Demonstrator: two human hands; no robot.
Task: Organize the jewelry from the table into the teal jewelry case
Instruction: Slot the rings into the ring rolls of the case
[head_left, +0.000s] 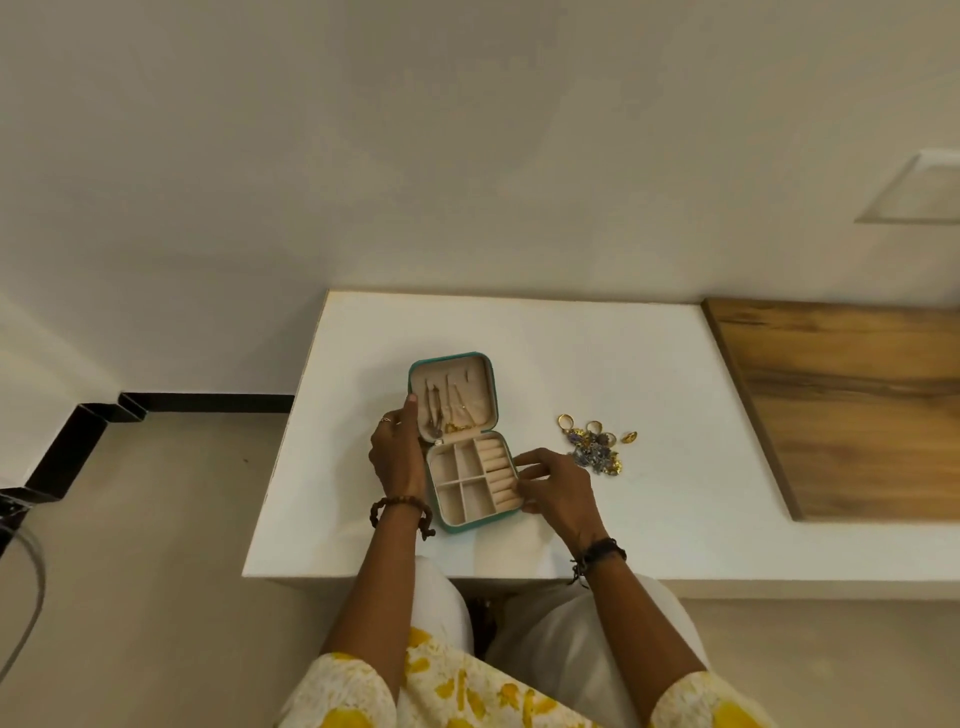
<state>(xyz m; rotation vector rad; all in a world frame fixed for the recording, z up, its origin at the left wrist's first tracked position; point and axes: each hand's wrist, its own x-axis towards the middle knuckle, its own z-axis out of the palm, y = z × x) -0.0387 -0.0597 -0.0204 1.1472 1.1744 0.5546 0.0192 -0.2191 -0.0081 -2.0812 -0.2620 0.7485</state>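
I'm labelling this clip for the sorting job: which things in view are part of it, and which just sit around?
Part of the job:
- teal jewelry case, open
- jewelry pile on the table
- left hand, right hand

Just there:
- white table
- wooden panel

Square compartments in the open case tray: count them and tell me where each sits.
4. In the teal jewelry case, they form a two-by-two grid left of the ring rolls: far left, far right, near left, near right. None looks hidden.
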